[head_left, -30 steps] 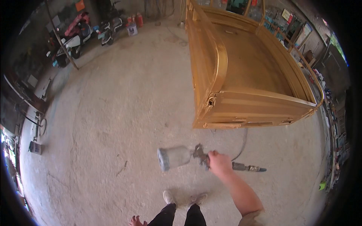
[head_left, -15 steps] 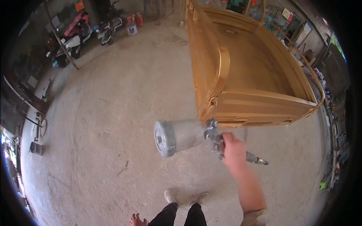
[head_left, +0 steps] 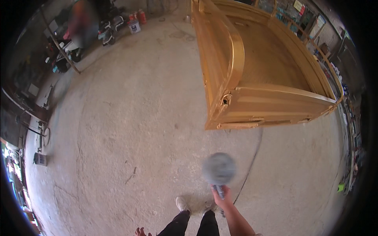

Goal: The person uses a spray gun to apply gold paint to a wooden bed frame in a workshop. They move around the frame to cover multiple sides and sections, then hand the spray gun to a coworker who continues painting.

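Observation:
In my right hand (head_left: 225, 199) is a paint spray gun (head_left: 219, 168), the fingers closed round its handle. Its round grey cup faces up toward me, blurred by motion, and covers most of the gun body. The gun is over the floor, apart from and in front of a gold-coloured metal cargo bed (head_left: 275, 104) at the upper right. The bed has raised side walls and a curved corner rail (head_left: 237, 59). Only the fingers of my left hand (head_left: 141, 232) show at the lower edge, spread and holding nothing.
A thin dark hose or cable (head_left: 249, 173) runs over the concrete floor (head_left: 130, 118) beside my right hand. Scooters (head_left: 108, 33), a pole (head_left: 59, 43), a bucket (head_left: 134, 27) and red cylinders (head_left: 141, 17) stand far left. A small container (head_left: 40, 159) sits at the left; clutter lines the right wall.
My right hand has come down and closer to me, turning the spray gun so its cup, earlier pointing left, now faces up. The view has shifted slightly; my left hand sits lower in it.

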`<state>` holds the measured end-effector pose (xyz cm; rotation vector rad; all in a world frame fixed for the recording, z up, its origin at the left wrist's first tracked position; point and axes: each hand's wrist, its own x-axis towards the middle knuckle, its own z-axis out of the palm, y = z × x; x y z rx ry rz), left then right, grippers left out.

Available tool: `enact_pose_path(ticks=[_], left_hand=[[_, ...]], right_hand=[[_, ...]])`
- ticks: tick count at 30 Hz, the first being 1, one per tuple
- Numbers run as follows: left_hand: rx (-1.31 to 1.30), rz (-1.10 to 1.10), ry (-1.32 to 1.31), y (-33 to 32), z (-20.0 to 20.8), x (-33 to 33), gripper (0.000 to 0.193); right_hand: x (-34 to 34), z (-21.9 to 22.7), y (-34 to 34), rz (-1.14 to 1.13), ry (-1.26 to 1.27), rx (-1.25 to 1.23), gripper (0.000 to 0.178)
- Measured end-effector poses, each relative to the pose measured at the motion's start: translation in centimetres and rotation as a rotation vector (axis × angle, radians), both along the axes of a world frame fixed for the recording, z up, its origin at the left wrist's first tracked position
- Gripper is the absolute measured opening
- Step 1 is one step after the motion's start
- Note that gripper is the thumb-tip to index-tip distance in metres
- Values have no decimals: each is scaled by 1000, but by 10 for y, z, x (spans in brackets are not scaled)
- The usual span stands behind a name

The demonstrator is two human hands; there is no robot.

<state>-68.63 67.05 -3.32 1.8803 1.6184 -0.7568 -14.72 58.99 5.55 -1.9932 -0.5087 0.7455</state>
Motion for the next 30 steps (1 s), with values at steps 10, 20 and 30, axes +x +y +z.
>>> enact_pose_path(ticks=[10, 20, 30], left_hand=[[37, -109, -91, 5, -19, -5, 73], [25, -117, -61, 5, -23, -20, 76], [-41, 16, -46, -1, -18, -14, 77]], right_hand=[[55, 62, 66, -668, 832, 659, 22], [79, 176, 111, -72, 639, 1303, 22], [24, -38, 81, -548, 320, 281, 21]])
